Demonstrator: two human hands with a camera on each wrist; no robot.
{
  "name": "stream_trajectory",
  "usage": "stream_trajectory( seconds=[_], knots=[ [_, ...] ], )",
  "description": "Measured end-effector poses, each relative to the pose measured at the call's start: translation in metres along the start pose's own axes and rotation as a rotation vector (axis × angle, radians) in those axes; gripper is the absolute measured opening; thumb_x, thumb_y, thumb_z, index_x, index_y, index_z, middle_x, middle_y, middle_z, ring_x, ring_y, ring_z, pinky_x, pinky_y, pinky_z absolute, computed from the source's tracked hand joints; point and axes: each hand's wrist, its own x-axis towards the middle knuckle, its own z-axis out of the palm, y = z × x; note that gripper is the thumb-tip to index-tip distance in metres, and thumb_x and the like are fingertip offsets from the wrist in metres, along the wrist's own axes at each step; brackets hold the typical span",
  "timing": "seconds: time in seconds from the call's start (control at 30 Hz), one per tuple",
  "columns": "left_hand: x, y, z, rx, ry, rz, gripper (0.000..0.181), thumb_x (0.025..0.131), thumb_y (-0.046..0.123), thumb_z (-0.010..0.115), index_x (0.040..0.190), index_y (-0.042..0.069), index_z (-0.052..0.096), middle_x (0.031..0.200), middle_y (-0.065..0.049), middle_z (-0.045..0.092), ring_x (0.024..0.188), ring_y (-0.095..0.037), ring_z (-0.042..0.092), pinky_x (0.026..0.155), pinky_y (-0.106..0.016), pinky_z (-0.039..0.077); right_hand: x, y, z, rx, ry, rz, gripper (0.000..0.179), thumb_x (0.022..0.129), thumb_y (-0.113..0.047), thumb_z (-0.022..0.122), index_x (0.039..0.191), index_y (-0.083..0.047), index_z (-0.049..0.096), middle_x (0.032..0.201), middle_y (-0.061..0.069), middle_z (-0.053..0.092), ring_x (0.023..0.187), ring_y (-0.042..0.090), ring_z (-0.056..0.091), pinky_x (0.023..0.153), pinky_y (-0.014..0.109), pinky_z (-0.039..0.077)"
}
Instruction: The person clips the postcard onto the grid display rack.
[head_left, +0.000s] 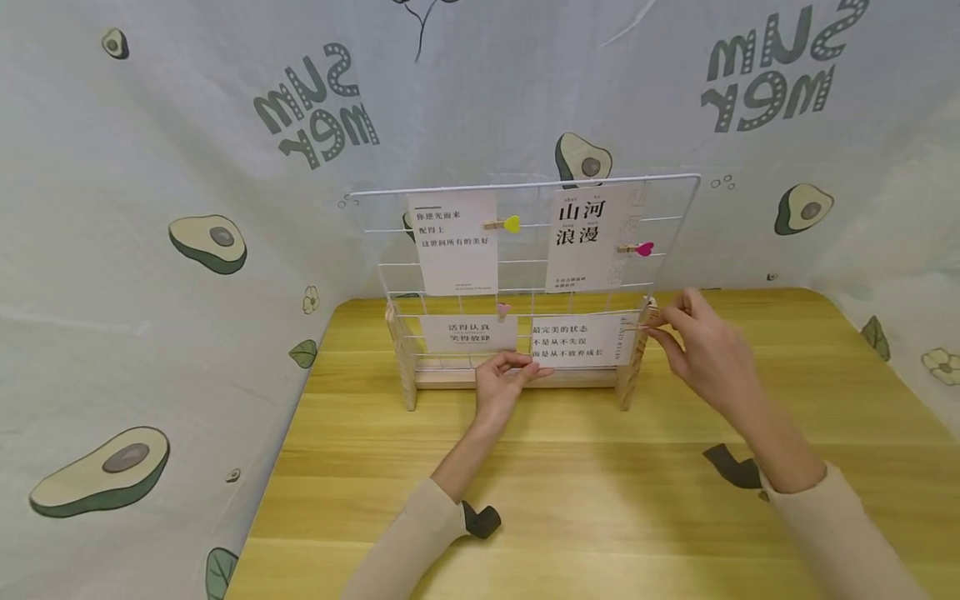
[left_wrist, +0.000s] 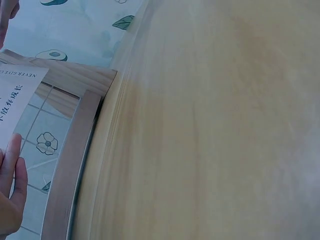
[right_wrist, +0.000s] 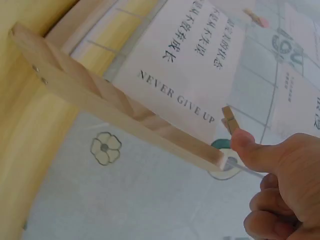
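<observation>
A wire grid rack [head_left: 401, 354] on wooden feet stands on the table, with several printed cards against it. My left hand [head_left: 498, 387] pinches the lower-left corner of the lower-right card [head_left: 573, 342], which lies against the grid. In the left wrist view, the fingers [left_wrist: 16, 155] of that hand lie at the card's edge. At the card's right edge, my right hand [head_left: 708, 354] pinches a small wooden clothespin [right_wrist: 230, 120] between thumb and forefinger. Its tip is beside the card's "NEVER GIVE UP" end; whether it grips the card, I cannot tell.
Upper-left card [head_left: 457, 267] has a yellow-heart clothespin [head_left: 512, 223] at its edge; upper-right card [head_left: 577, 267] has a dark pink one [head_left: 642, 248]. A pale pink clip [head_left: 503, 309] sits above the lower-left card [head_left: 450, 335]. Behind hangs an avocado-print cloth [head_left: 465, 108].
</observation>
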Motion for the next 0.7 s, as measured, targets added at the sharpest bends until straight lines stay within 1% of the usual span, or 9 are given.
stream_trajectory(
  seconds=[0.07, 0.13, 0.17, 0.2, 0.23, 0.37, 0.5, 0.63, 0.7],
  knots=[
    [0.0, 0.0, 0.001, -0.01, 0.006, 0.004, 0.02, 0.092, -0.006, 0.072, 0.106, -0.018, 0.065, 0.093, -0.006, 0.067, 0.093, -0.045, 0.076, 0.091, -0.034, 0.061, 0.009, -0.001, -0.001, -0.027, -0.01, -0.06, 0.037, 0.1, -0.034, 0.063, 0.085, -0.002, 0.07, 0.082, 0.009, 0.049, 0.051, 0.009, 0.029, 0.044, 0.021, 0.021],
    [0.001, 0.0, 0.001, -0.02, 0.012, 0.009, 0.02, 0.091, -0.007, 0.073, 0.105, -0.019, 0.065, 0.092, -0.007, 0.066, 0.093, -0.045, 0.076, 0.091, -0.035, 0.061, 0.017, -0.001, -0.002, -0.051, -0.019, -0.102, 0.017, 0.091, -0.014, 0.077, 0.084, -0.001, 0.069, 0.082, 0.009, 0.049, 0.05, 0.008, 0.025, 0.045, 0.021, 0.019],
    [0.001, -0.001, 0.002, -0.025, 0.012, 0.011, 0.02, 0.091, -0.007, 0.073, 0.105, -0.019, 0.065, 0.092, -0.007, 0.066, 0.093, -0.045, 0.076, 0.091, -0.035, 0.061, 0.02, -0.002, -0.002, -0.059, -0.024, -0.117, 0.013, 0.085, -0.005, 0.081, 0.084, 0.0, 0.069, 0.082, 0.009, 0.048, 0.05, 0.009, 0.023, 0.045, 0.021, 0.018],
    [0.001, -0.001, 0.002, -0.028, 0.013, 0.013, 0.02, 0.091, -0.007, 0.073, 0.105, -0.019, 0.064, 0.092, -0.007, 0.066, 0.092, -0.045, 0.076, 0.091, -0.035, 0.061, 0.023, -0.002, -0.002, -0.069, -0.029, -0.128, 0.016, 0.08, 0.001, 0.084, 0.084, 0.0, 0.069, 0.081, 0.009, 0.048, 0.05, 0.009, 0.022, 0.045, 0.021, 0.018],
    [0.002, -0.002, 0.002, -0.028, 0.013, 0.016, 0.02, 0.091, -0.008, 0.072, 0.105, -0.019, 0.064, 0.092, -0.007, 0.066, 0.093, -0.045, 0.076, 0.091, -0.034, 0.061, 0.025, -0.002, -0.002, -0.078, -0.035, -0.138, 0.018, 0.077, 0.003, 0.085, 0.084, 0.0, 0.068, 0.081, 0.009, 0.047, 0.05, 0.009, 0.021, 0.046, 0.022, 0.017],
    [0.003, -0.004, 0.002, -0.012, 0.018, 0.022, 0.019, 0.092, -0.007, 0.072, 0.105, -0.018, 0.065, 0.092, -0.007, 0.067, 0.093, -0.043, 0.076, 0.088, -0.031, 0.062, 0.033, -0.003, -0.003, -0.109, -0.073, -0.152, 0.017, 0.079, 0.004, 0.083, 0.082, 0.001, 0.066, 0.079, 0.007, 0.044, 0.051, 0.009, 0.021, 0.047, 0.022, 0.017],
    [0.004, -0.004, 0.002, 0.014, 0.031, 0.024, 0.019, 0.092, -0.005, 0.073, 0.104, -0.017, 0.065, 0.095, -0.012, 0.069, 0.094, -0.044, 0.076, 0.085, -0.028, 0.062, 0.039, -0.005, -0.004, -0.137, -0.127, -0.153, 0.017, 0.082, 0.003, 0.081, 0.081, 0.002, 0.065, 0.076, 0.006, 0.042, 0.051, 0.009, 0.021, 0.047, 0.022, 0.016],
    [0.004, -0.002, 0.001, 0.024, 0.04, 0.031, 0.017, 0.092, -0.006, 0.072, 0.104, -0.017, 0.066, 0.098, -0.015, 0.07, 0.094, -0.046, 0.075, 0.086, -0.03, 0.062, 0.047, -0.009, -0.007, -0.17, -0.212, -0.123, 0.012, 0.084, 0.004, 0.079, 0.084, 0.003, 0.068, 0.075, 0.007, 0.043, 0.05, 0.011, 0.024, 0.047, 0.023, 0.017],
    [0.005, -0.002, 0.001, 0.022, 0.041, 0.033, 0.017, 0.093, -0.006, 0.071, 0.105, -0.016, 0.066, 0.1, -0.015, 0.069, 0.095, -0.046, 0.075, 0.086, -0.031, 0.062, 0.052, -0.012, -0.008, -0.187, -0.263, -0.103, 0.009, 0.084, 0.003, 0.079, 0.085, 0.003, 0.07, 0.075, 0.008, 0.046, 0.05, 0.013, 0.027, 0.045, 0.023, 0.02]
  ],
)
